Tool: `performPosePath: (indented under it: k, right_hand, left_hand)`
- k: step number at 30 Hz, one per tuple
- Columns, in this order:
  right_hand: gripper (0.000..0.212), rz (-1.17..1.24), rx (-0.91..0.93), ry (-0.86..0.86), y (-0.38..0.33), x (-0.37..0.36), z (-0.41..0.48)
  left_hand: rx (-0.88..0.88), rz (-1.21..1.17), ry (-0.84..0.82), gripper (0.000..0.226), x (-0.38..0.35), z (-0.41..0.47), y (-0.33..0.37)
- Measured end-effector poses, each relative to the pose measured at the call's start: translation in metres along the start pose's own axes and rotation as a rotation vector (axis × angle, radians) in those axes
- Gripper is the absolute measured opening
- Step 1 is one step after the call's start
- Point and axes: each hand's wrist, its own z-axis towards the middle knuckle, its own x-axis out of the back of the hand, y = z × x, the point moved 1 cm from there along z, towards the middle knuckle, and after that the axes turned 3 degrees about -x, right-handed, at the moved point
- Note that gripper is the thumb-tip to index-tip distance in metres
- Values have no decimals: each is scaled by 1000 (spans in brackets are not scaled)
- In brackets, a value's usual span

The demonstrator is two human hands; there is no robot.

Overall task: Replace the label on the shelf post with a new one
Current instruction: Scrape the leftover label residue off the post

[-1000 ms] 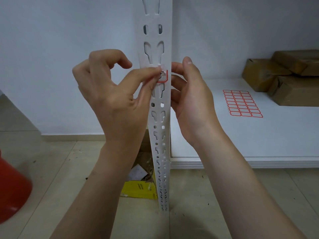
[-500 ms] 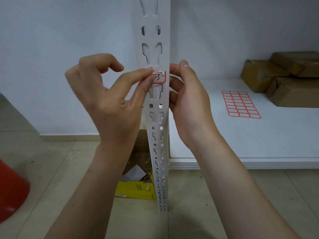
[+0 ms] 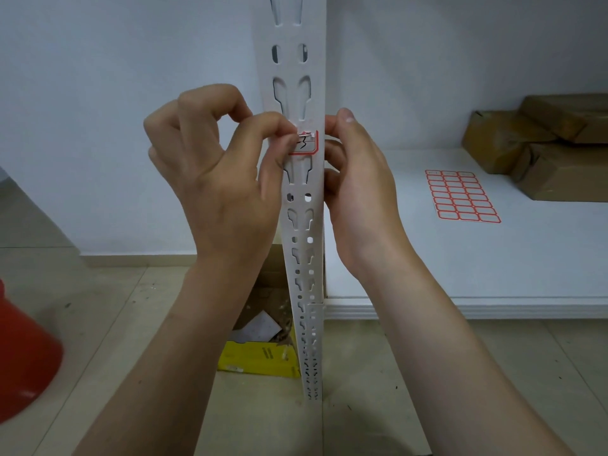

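A white slotted shelf post stands upright in the middle. On it sits a small red-bordered label with black writing; its top edge is torn and lifted. My left hand pinches the label's upper left corner between thumb and forefinger. My right hand wraps around the post's right edge at the label's height, fingers behind it. A sheet of fresh red-bordered labels lies flat on the white shelf board to the right.
Brown wrapped parcels are stacked at the back right of the shelf. On the floor behind the post stands an open cardboard box with a yellow box in front. A red object sits at the lower left.
My left thumb and forefinger have closed on the label's top left corner and the top edge has lifted and torn. The right hand stays on the post.
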Motion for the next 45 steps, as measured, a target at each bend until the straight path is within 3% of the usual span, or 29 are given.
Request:
performPosePath:
  k: [10, 16, 23, 27, 32, 35, 40, 45]
  right_hand:
    - [42, 43, -30, 16, -5, 3, -1]
    - [40, 119, -39, 17, -5, 4, 2]
    - [29, 113, 12, 15, -6, 5, -2]
    - [24, 122, 70, 33, -8, 6, -4]
    - [13, 37, 103, -16, -8, 0, -7]
    - [16, 25, 129, -20, -9, -1, -7]
    - [21, 36, 80, -10, -12, -4, -5]
    - [17, 9, 64, -8, -12, -10, -1]
  left_hand:
    - [101, -59, -62, 20, -1, -14, 14]
    - [21, -111, -122, 17, -4, -29, 21]
    - [87, -233, -38, 10, 0, -28, 16]
    - [298, -406, -3, 9, 5, -20, 17]
    - [899, -723, 4, 10, 5, -8, 14]
    - [1130, -873, -3, 8, 3, -3, 9]
    - [1177, -983, 2, 3, 4, 1, 9]
    - [1097, -954, -32, 19, 4, 2, 9]
